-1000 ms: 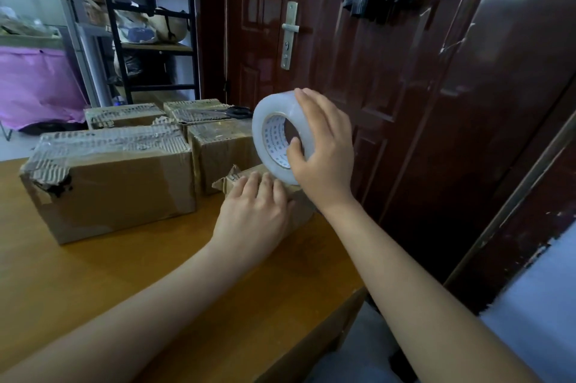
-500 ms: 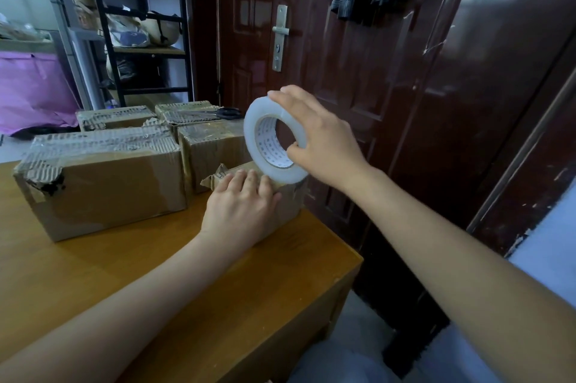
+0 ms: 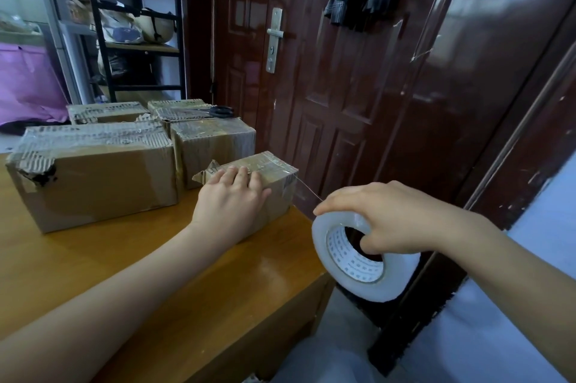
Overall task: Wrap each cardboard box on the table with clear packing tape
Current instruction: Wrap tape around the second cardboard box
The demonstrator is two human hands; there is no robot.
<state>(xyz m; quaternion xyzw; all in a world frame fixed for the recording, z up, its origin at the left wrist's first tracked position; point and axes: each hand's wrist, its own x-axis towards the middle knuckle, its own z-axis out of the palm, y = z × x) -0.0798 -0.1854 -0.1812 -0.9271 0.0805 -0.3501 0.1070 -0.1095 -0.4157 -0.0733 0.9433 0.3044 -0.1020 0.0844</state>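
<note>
A small cardboard box (image 3: 274, 192) lies near the table's right edge, with shiny tape over its top and right end. My left hand (image 3: 232, 198) presses flat on its near side, fingers straight over the top edge. My right hand (image 3: 383, 217) grips a roll of clear packing tape (image 3: 361, 261) off the table's right edge, thumb inside the core. A stretched strip of tape (image 3: 307, 191) runs from the box's right end down to the roll.
A large taped box (image 3: 93, 176) stands left of the small one, a medium box (image 3: 215, 145) behind it, two more further back. Black scissors (image 3: 218, 110) lie on a rear box. The wooden table (image 3: 193, 283) ends right of the small box; a dark door stands beyond.
My right hand has carried the roll from above the small box down and to the right, off the table edge, drawing out a strip of tape. My left hand stays on the box.
</note>
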